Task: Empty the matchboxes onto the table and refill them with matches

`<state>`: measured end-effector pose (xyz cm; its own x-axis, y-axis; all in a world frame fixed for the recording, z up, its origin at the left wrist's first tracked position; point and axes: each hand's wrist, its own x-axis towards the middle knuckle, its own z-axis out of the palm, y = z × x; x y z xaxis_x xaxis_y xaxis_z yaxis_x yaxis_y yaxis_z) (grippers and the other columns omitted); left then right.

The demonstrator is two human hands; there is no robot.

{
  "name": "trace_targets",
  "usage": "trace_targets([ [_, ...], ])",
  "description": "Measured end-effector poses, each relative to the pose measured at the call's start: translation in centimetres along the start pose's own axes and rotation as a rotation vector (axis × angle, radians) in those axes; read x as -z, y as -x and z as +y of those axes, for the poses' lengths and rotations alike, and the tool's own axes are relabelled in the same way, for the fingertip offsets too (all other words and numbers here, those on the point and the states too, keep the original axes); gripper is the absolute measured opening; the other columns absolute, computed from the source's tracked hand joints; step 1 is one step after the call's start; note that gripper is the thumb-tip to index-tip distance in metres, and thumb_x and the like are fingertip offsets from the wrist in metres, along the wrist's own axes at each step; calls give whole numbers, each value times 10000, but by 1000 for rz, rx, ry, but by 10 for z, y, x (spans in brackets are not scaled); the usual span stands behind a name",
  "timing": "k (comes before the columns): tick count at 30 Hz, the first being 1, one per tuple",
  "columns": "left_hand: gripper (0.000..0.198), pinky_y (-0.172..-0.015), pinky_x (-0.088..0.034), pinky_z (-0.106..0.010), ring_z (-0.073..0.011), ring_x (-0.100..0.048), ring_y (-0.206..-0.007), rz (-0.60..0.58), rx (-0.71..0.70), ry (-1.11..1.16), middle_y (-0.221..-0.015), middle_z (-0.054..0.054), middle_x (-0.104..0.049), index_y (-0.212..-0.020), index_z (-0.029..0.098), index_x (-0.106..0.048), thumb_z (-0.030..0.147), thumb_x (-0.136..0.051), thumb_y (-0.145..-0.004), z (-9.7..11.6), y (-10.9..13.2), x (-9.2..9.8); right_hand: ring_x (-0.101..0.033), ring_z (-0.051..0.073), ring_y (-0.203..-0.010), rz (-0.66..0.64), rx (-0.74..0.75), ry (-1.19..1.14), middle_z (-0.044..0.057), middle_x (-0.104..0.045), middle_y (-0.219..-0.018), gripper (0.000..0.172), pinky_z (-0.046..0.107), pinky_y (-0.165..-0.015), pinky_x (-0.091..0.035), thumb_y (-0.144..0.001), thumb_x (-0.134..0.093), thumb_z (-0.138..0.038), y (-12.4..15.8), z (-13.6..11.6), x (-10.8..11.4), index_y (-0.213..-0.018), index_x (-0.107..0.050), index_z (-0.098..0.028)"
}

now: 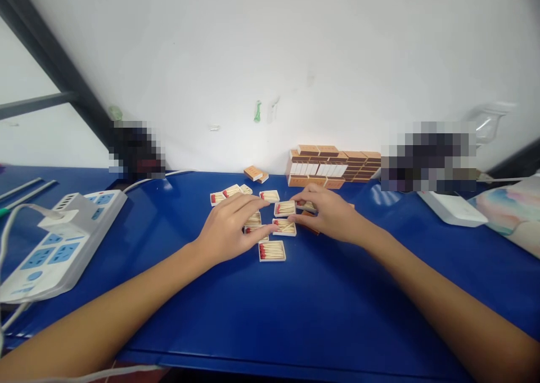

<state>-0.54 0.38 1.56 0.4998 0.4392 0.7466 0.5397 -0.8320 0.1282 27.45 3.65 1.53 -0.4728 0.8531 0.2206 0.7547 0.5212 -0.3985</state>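
Note:
My left hand [230, 228] is over the blue table with thumb and fingers spread, covering part of a group of open matchbox trays. Its thumb tip touches or nearly touches the left end of a tray of red-headed matches [284, 226]. My right hand [329, 214] comes in from the other side, fingers and thumb apart, tips at the right ends of that tray and of the tray behind it [286, 208]. Neither hand is lifting anything. Another filled tray [272, 251] lies in front, and one more [269, 196] behind. Orange matchbox pieces are partly hidden under my right hand.
Stacked orange matchboxes [333, 166] stand against the white wall. Two loose boxes [253, 173] lie left of them. A white power strip [63, 245] with cables occupies the left side of the blue table [270, 315]. A white device [453, 207] sits at right.

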Motion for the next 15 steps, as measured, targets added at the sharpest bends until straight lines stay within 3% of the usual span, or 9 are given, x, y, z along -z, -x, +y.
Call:
trace_targets([
  [3,321,-885,-635,-399,-234,-752,-1000,6,-34,-2,-1084,-97,-782,-1148,173,-708,393,-779,-925,1,-1,0,-665,237,-923,-9,-6,5,91,-657,-1144,446,378,-801,-511,-922,-691,-563,4,-4,7,-1228,-701,-239],
  [6,291,-863,-641,-398,-232,-756,-969,15,-47,-17,-1051,-98,-786,-1112,166,-724,398,-756,-940,2,-2,2,-648,222,-834,-78,-20,53,61,-687,-976,323,348,-711,-466,-910,-701,-545,13,-8,22,-979,-685,-230],
  [9,270,-851,-639,-403,-235,-753,-954,-14,-56,-27,-1022,-94,-788,-1095,164,-730,394,-734,-954,1,-2,2,-605,206,-708,-154,-78,126,39,-681,-840,362,321,-589,-383,-812,-787,-545,22,-10,33,-817,-595,-239],
  [15,214,-891,-620,-406,-234,-726,-990,-87,-63,-24,-1003,-77,-780,-1069,153,-723,330,-738,-950,-1,0,1,-611,221,-732,-142,-51,192,50,-696,-887,316,326,-605,-389,-823,-771,-486,27,-8,27,-903,-586,-243],
])
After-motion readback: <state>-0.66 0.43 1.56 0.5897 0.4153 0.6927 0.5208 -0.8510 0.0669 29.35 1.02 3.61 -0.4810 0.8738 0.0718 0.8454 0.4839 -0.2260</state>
